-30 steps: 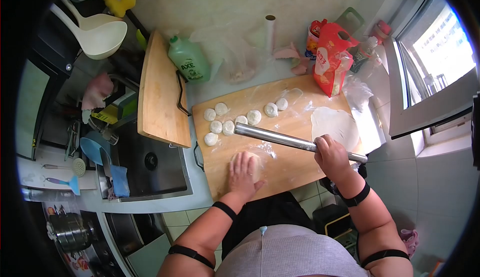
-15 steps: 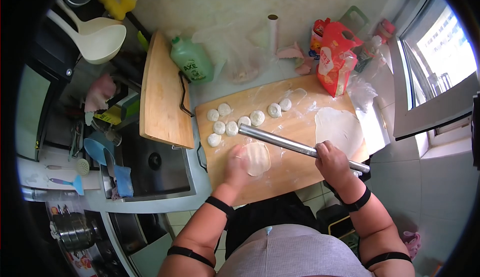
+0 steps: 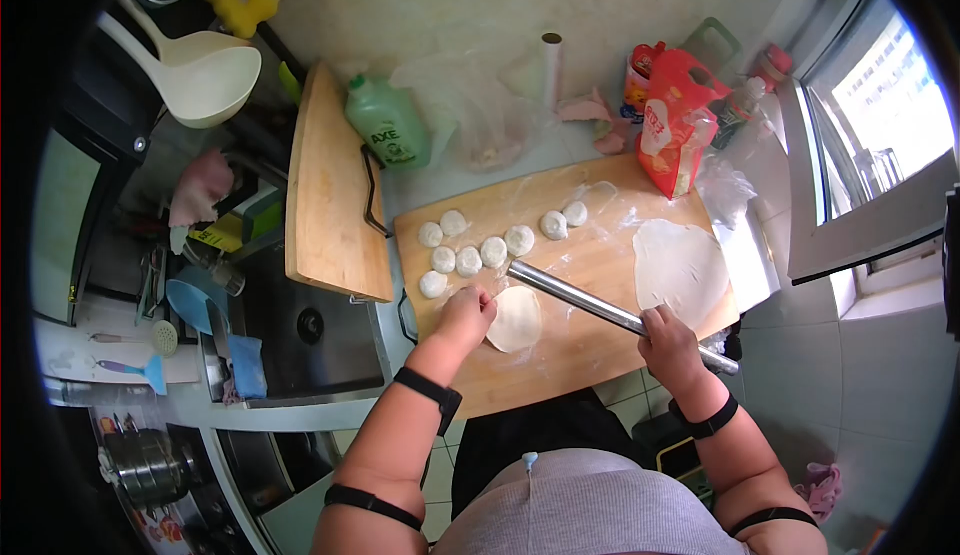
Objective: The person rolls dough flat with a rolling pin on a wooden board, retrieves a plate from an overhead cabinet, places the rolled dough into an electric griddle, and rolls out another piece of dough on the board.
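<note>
Wooden board (image 3: 590, 360): metal rod (image 3: 580, 299) slantwise in right hand (image 3: 670, 347), far end left.

Hidden, clipped or unreadable around the board
The left hand's (image 3: 466, 317) palm is out of sight, and whether its fingertips pinch anything or touch the dough round (image 3: 515, 321) cannot be told; the right hand (image 3: 670, 345) covers a stretch of the metal rod (image 3: 578, 299), and the left forearm (image 3: 425, 370) hides the near left corner of the cutting board (image 3: 590, 255). What the clear plastic bag (image 3: 490, 135) contains is murky, and the small print on the red bag (image 3: 675, 120) and green bottle (image 3: 385, 115) is illegible. Both upper arms (image 3: 370, 530) and the grey top (image 3: 580, 510) run off the bottom edge, while the dark rim cuts the window (image 3: 890, 105), its view washed out by glare
</note>
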